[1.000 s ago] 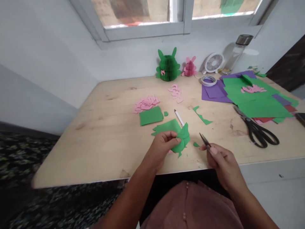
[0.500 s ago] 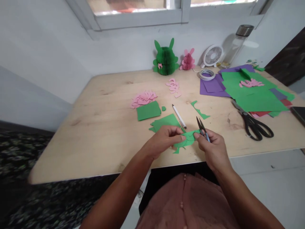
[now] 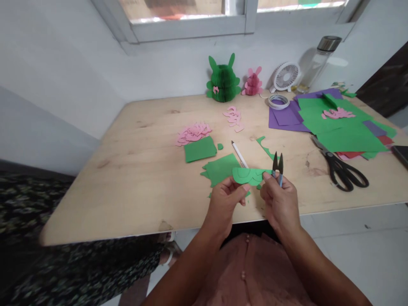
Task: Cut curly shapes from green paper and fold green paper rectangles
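The left hand (image 3: 227, 199) pinches a green paper cutout (image 3: 247, 175); the right hand (image 3: 281, 199) clasps its other end and thread snips (image 3: 275, 163). A pen (image 3: 239, 153) lies just beyond.

Left hand (image 3: 225, 200) partly hidden, window (image 3: 251, 17) cropped above

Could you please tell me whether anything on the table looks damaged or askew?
Yes: the coloured paper at right lies askew, its sheets overlapping unevenly, and a dark patch marks the tabletop near its front edge.
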A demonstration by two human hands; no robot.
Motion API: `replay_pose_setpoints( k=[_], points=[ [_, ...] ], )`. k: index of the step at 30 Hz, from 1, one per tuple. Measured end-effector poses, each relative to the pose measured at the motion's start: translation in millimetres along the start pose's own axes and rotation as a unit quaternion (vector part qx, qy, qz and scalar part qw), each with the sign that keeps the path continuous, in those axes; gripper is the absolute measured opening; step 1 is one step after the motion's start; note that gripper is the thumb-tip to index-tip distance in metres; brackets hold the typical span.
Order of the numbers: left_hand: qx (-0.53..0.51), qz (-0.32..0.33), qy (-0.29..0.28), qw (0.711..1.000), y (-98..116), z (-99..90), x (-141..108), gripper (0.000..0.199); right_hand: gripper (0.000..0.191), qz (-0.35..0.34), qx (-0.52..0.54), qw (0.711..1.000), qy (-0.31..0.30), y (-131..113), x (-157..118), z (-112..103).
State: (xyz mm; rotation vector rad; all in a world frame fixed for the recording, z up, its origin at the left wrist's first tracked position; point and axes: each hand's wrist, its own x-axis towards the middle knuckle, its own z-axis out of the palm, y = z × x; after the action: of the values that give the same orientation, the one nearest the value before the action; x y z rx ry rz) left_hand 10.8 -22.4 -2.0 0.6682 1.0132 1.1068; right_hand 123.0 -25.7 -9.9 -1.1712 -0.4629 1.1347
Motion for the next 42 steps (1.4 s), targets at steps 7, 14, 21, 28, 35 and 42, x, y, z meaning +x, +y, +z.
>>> replay_pose_setpoints(
  k=[7,14,21,28,35,42],
  points=[
    [0.007,0.018,0.037,0.999,3,0.7,6,0.018,0.045,0.011,0.004,1.0,-0.019,2,-2,-1],
    [0.085,0.009,-0.002,0.996,18,-5.1,15,0.016,0.046,0.029,-0.017,0.999,-0.034,4,-3,-12],
    [0.044,-0.016,-0.029,0.999,12,-5.6,11,0.02,0.045,0.021,0.0,1.0,0.0,7,-4,-7],
    [0.028,-0.013,-0.012,0.999,11,-3.9,10,0.018,0.037,0.031,-0.013,0.999,-0.021,3,-7,-9],
    [0.019,-0.017,0.0,1.0,25,-5.9,15,0.017,0.038,0.041,-0.116,0.987,-0.107,-6,-14,-47],
    [0.022,-0.047,-0.049,0.997,34,-5.4,21,0.022,0.044,0.085,-0.222,0.941,-0.243,-11,-14,-56]
  ],
)
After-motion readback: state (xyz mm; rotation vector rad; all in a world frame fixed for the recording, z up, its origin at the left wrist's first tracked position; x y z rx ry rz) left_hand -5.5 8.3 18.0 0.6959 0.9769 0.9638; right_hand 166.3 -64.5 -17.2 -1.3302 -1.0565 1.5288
